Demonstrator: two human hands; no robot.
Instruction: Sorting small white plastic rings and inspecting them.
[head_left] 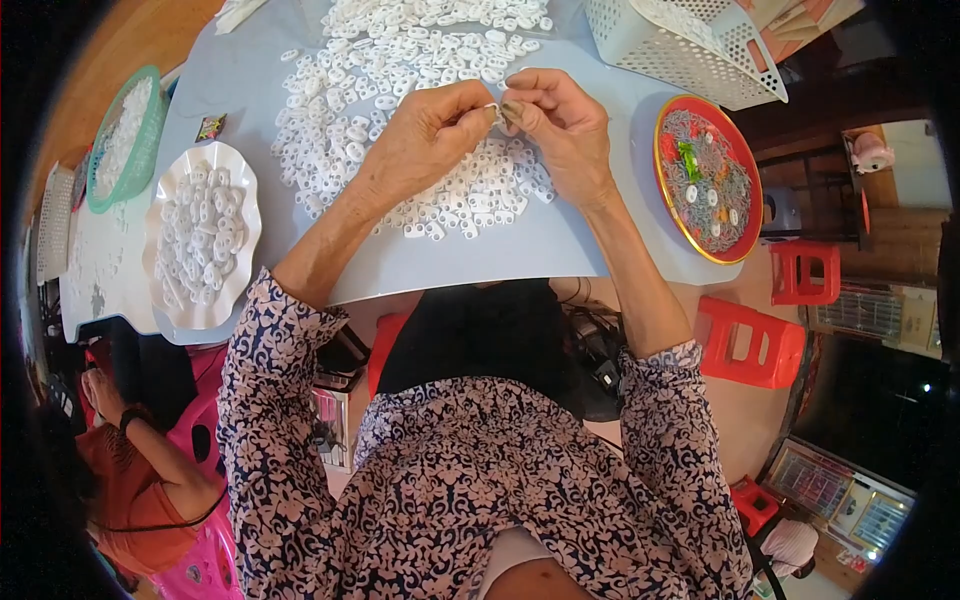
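Observation:
Above a wide pile of small white oval plastic pieces with holes (335, 125), both hands meet near the middle of the table. My left hand (425, 135) is closed in a pinch on a small white plastic piece (496, 113), only partly showing. Fingertip to fingertip with it, my right hand (570, 135) has thumb and forefinger pressed together at the same spot. Whatever lies between those right fingertips is too small and covered to make out.
A red gold-rimmed dish (662, 170) of small grey parts stands right. Left are a scalloped white dish (250, 215) of white pieces and a green basket (152, 130). A perforated pale basket (690, 65) stands far right. Another person (160, 470) sits at left; red stools (750, 343) stand right.

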